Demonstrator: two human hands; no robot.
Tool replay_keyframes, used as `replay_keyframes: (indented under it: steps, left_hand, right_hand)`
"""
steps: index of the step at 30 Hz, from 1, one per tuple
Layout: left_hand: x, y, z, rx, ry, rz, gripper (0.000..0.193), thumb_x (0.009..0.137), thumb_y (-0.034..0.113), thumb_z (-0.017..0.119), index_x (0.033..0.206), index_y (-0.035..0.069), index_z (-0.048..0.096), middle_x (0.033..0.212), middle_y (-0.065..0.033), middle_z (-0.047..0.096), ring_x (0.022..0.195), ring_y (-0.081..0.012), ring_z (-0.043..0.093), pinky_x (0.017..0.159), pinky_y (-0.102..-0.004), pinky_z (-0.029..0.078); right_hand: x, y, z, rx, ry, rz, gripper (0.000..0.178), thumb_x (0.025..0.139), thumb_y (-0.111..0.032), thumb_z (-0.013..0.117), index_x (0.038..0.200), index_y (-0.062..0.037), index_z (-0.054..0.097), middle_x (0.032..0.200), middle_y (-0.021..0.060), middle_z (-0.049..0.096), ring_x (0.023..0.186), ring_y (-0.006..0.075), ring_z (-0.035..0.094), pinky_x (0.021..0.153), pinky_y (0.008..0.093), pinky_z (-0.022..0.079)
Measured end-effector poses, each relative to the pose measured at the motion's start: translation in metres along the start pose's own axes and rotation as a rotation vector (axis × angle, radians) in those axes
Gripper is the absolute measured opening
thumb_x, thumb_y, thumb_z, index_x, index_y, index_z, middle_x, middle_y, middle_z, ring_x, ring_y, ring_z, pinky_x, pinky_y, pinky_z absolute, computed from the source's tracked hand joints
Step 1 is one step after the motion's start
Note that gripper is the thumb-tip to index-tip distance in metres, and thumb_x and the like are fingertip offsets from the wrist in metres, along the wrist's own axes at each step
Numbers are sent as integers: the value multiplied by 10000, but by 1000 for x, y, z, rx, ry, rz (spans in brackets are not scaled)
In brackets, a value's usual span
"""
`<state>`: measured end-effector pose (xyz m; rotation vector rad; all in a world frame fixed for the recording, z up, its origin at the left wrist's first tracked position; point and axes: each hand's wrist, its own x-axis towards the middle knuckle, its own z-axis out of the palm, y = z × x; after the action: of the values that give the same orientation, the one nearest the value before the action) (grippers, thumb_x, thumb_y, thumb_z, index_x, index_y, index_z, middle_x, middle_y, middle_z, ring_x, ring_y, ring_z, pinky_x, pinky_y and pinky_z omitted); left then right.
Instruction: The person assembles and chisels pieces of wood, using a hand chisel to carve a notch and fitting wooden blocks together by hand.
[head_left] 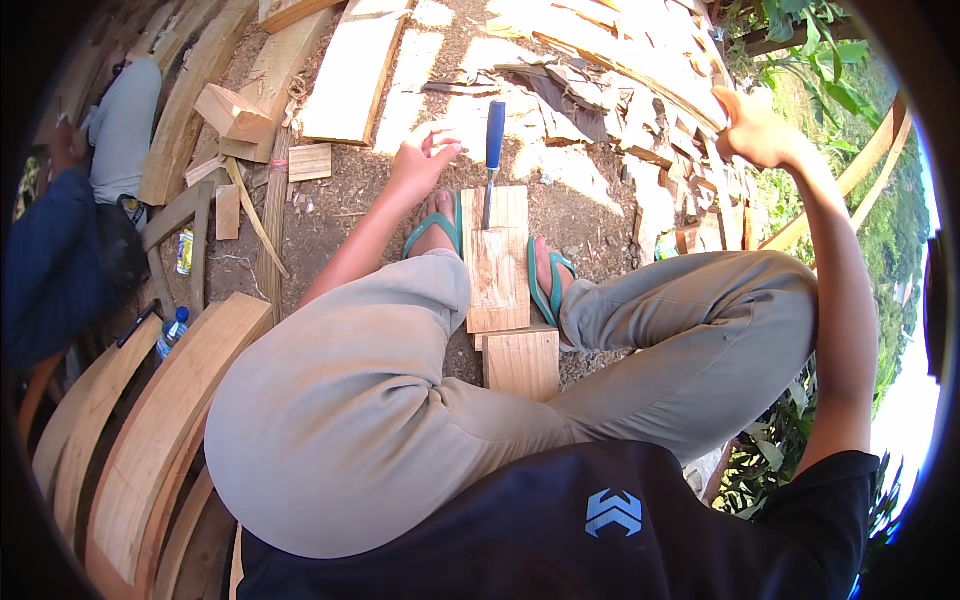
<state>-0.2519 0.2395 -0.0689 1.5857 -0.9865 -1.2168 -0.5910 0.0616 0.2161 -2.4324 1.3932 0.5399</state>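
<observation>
A chisel [494, 140] with a blue handle stands upright, its blade tip on the wooden block [499, 285] between my feet. My left hand [425, 160] is just left of the handle, fingers apart and holding nothing, not touching it. Out to the upper right, my right hand [757, 130] is raised with its fingers curled closed. Bright glare and the wood behind hide what it holds, if anything. My sandalled feet flank the block, the left sandal [458, 225] close against its side. A smaller wood piece [521, 363] lies at the block's near end.
Planks [350, 70] and offcuts [232, 113] lie on the ground ahead and left. Scrap wood [660, 150] is heaped at the right, beside green plants. Curved boards [165, 450] and a water bottle [172, 332] are at the lower left. Another person [70, 240] sits at far left.
</observation>
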Motion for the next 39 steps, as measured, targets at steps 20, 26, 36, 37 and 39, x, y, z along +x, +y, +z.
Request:
replay_keyframes:
  steps: [20,26,36,37,39]
  left_hand:
    - [-127,-73,-165,-315,583,-198,243,963,158,613,1187,66,593,796,26,578,616,-40,545,492,-195,413]
    - [-85,-22,-211,-194,714,-179,481,913,287,711,1273,51,497,1028,-43,630,761,-87,601,554,-229,463]
    - [66,9,-287,360,1006,-36,1002,655,484,878,1377,-38,417,1358,-210,488,1246,-281,513,1029,-406,429]
    - [67,10,-284,356,963,-94,1016,656,478,873,1404,-22,403,1374,-203,485,1241,-279,525,1010,-406,447]
    - [34,-5,-319,226,933,-153,909,707,413,845,1404,0,433,1340,-170,526,1199,-260,560,953,-395,484]
  right_hand:
    - [-140,108,256,362,5,545,568,783,-20,649,1331,-109,529,1046,164,640,902,292,646,781,359,510]
    - [-162,115,265,462,101,620,575,813,-27,642,1365,-120,509,1054,147,631,889,258,642,764,335,506]
    - [-171,119,219,703,345,619,588,862,-40,631,1420,-139,477,1068,118,616,867,201,636,737,295,499]
    - [-170,122,209,725,370,606,589,867,-41,630,1426,-141,474,1069,116,615,865,195,635,734,291,498]
    - [-140,123,169,782,393,478,592,877,-44,627,1437,-145,467,1072,110,612,861,184,634,729,283,497]
